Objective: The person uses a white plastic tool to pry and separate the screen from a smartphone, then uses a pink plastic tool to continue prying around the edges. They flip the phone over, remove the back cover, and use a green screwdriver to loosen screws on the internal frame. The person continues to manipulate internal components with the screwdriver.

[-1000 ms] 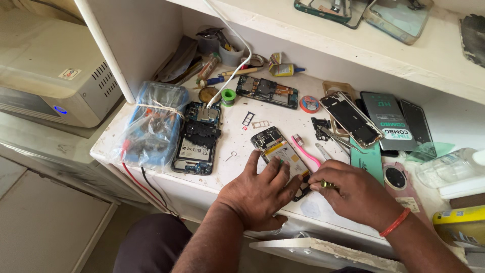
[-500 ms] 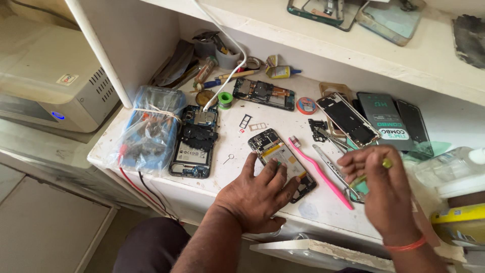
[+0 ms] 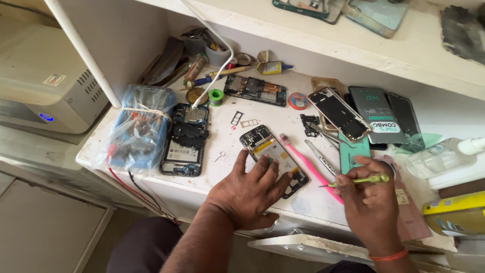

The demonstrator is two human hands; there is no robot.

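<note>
- My left hand (image 3: 247,189) lay flat, fingers spread, holding nothing. It pressed on the near end of the opened smartphone with its back cover off and circuit board exposed (image 3: 273,156), pinning it to the white worktop (image 3: 262,129).
- My right hand (image 3: 371,202) was closed around a slim screwdriver with a yellow-green handle (image 3: 361,180). The tool ran roughly level, tip pointing left toward the phone.
- The screwdriver tip was near the phone's right edge but not on it. A pink plastic pry tool (image 3: 308,167) lay on the worktop between tip and phone.
- The phone's long axis ran diagonally, from far-left to near-right. Its near-right corner poked out past my left fingertips.
- So the phone sat to the left of my right hand and slightly further away. The left hand was the nearer one, already touching it.
- Metal tweezers (image 3: 319,155) lay just right of the pink tool, roughly parallel to it.
- A second opened dark phone with blue edges (image 3: 184,139) lay well to the left, beside a blue meter wrapped in a clear plastic bag (image 3: 139,126).
- A bare phone frame with a dark screen panel (image 3: 339,112) sat further back on the right, next to a flat dark retail packet (image 3: 376,114).
- A small green solder spool (image 3: 216,96) stood near the back of the worktop.
- Couldn't tell which screw, if any, the tip was lined up with. Too small to see.
</note>
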